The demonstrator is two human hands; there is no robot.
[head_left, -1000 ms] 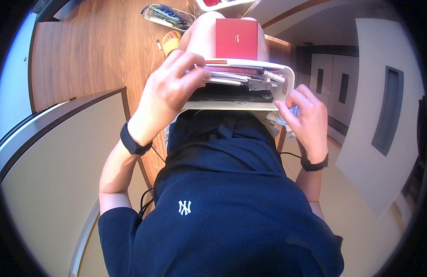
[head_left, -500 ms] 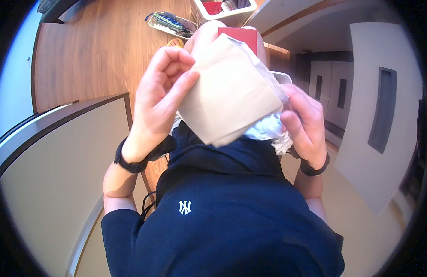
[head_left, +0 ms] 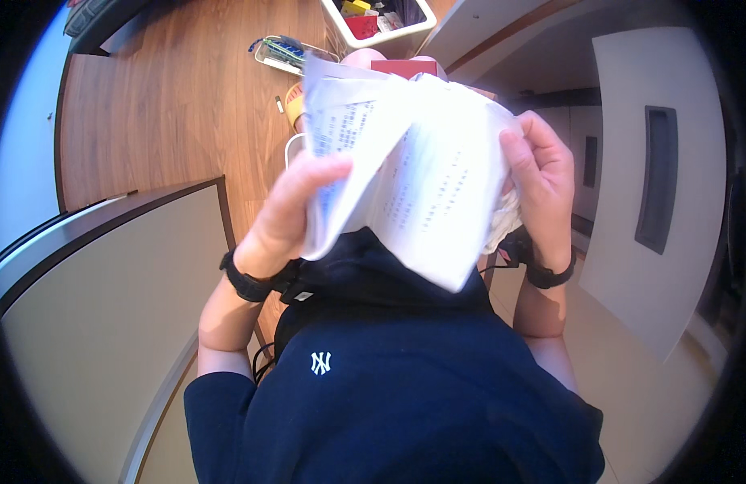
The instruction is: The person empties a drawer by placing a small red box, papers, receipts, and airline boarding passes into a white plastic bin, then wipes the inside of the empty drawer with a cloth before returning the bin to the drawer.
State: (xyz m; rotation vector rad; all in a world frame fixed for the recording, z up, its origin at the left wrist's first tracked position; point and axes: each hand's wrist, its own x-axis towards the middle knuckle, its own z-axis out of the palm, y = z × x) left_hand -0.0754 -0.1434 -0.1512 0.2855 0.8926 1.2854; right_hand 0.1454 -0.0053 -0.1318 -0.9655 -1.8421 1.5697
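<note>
Office setting: wood-grain desk surface (head_left: 163, 105), grey partition panel (head_left: 106, 323) at near left, white stationery bin (head_left: 385, 32) and pen tray (head_left: 280, 52) at far centre.

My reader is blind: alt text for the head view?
Both hands, left hand and right hand, hold open a white printed booklet above a wooden desk. A white bin sits at the desk's far edge.

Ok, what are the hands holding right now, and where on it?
A sheaf of printed papers: left hand grips its left edge, right hand its right edge, fingers curled around.
</note>
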